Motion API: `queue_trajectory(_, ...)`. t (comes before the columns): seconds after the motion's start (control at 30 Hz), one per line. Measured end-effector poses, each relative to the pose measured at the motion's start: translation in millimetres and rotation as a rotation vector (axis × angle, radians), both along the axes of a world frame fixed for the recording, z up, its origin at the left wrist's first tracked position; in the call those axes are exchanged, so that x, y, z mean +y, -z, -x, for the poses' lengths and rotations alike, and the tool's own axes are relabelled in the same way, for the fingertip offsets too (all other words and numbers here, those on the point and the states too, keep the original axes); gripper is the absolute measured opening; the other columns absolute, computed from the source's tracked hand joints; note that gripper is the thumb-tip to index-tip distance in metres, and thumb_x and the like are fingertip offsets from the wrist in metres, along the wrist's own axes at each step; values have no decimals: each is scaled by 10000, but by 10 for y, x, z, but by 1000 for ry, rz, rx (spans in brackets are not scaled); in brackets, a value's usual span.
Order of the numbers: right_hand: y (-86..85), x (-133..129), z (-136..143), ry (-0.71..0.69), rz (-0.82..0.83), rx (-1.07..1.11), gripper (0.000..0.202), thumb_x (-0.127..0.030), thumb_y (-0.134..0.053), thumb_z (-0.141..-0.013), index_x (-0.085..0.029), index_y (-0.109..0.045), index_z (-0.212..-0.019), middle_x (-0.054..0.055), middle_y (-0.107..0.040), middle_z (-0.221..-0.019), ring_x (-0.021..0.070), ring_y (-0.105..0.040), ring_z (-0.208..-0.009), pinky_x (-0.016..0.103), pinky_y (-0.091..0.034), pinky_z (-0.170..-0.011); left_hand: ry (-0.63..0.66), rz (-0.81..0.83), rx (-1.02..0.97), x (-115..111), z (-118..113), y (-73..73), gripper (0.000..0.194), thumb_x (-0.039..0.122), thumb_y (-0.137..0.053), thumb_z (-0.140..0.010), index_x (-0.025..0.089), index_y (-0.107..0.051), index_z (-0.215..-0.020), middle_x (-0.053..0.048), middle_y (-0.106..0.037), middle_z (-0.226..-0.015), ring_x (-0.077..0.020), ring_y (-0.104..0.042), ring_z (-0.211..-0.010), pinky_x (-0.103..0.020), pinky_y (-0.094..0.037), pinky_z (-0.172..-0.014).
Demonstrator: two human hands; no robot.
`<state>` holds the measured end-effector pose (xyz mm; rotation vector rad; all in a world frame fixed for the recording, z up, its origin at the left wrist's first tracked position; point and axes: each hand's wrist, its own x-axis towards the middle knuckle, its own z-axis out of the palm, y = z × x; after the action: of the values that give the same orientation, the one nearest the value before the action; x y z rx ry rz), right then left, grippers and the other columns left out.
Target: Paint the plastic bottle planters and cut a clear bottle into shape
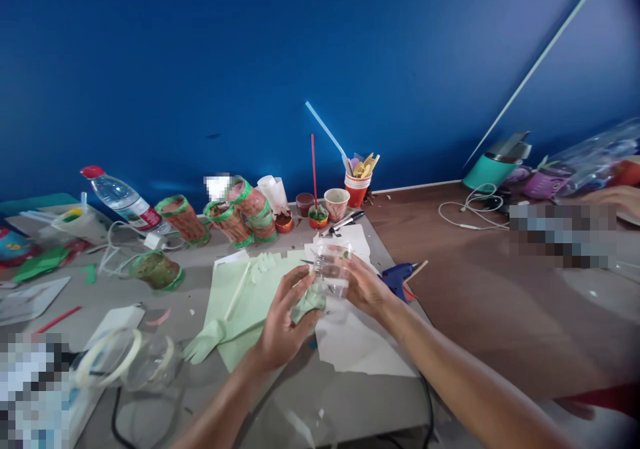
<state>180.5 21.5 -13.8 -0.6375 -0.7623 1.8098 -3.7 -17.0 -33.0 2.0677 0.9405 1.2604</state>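
My right hand [369, 288] grips a clear plastic piece shaped like a cut bottle section [332, 272] from its right side. On its left, my left hand [285, 319] is curled with the fingertips close to the plastic. A pale green paper piece [311, 300] shows between the thumb and fingers of that hand. Beneath my hands lie a light green paper sheet [223, 296] and white paper [363, 342]. A pale stick [238, 290] and a leaf-like green cut-out [206, 341] rest on the green sheet. Just past my right hand is a blue glue gun [397, 281].
Several brown, green-rimmed tubes [184, 219] stand along the back, beside a water bottle [125, 199]. Small paint cups [318, 217] and a cup of wooden cutlery [358, 186] are near the wall. Left front holds clear rings [110, 358]; a teal container [493, 166] stands at right.
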Motion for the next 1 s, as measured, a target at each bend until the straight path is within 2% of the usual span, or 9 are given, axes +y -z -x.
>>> queue_trajectory(0.17,4,3,28,36,10,25,412,-455,-782,-674,-223,-652,-988,47,-739,-860,225,-698,-805,304,-536,-649,-13,-128,90,3,12,-9,535,117,-548,-868,291,-447,-1363,-140,-481,-1343,-241,-466,-1261,-462,-443,-992)
queue_trajectory(0.3,4,18,28,76,4,23,394,-441,-780,-680,-213,-647,-972,46,-736,-855,219,-697,-791,304,-535,-642,-24,-202,110,-12,11,-21,481,90,-531,-863,255,-493,-1314,-144,-502,-1318,-237,-492,-1234,-443,-460,-971)
queue_trajectory(0.4,-3,31,13,83,35,5,407,-439,-790,-665,-225,-636,-975,43,-735,-889,228,-698,-798,321,-542,-636,-47,-189,86,-28,-1,-46,343,100,-531,-864,232,-572,-1178,-133,-542,-1251,-233,-536,-1176,-423,-480,-940)
queue_trajectory(0.47,-5,30,14,86,49,11,413,-449,-783,-669,-234,-627,-986,45,-733,-913,235,-698,-819,326,-543,-637,-81,-163,59,-32,-14,-47,319,124,-540,-864,230,-564,-1164,-132,-542,-1226,-240,-537,-1167,-433,-482,-935)
queue_trajectory(0.6,13,-2,52,69,48,16,411,-434,-781,-679,-229,-609,-991,46,-729,-934,226,-696,-846,304,-537,-644,-135,-225,107,-19,-41,11,564,141,-561,-856,260,-388,-1380,-160,-444,-1316,-280,-428,-1280,-484,-448,-975)
queue_trajectory(0.67,29,-24,77,55,47,10,411,-431,-773,-694,-224,-594,-1000,47,-726,-954,220,-693,-858,299,-536,-659,-147,-266,182,-13,-48,44,612,133,-563,-857,287,-352,-1410,-162,-399,-1352,-288,-407,-1296,-490,-447,-974)
queue_trajectory(0.87,63,-51,111,40,27,-9,435,-395,-763,-720,-211,-552,-1052,46,-713,-949,206,-684,-841,310,-532,-704,-213,-420,280,-15,-45,8,496,29,-553,-831,269,-515,-1263,-133,-454,-1293,-255,-496,-1194,-479,-463,-965)
queue_trajectory(1.0,62,-50,123,23,38,9,442,-391,-776,-709,-209,-540,-1036,38,-706,-941,191,-680,-830,303,-529,-723,-234,-495,276,-19,-40,-34,465,-4,-555,-816,253,-542,-1203,-112,-505,-1205,-235,-534,-1143,-523,-433,-1006)
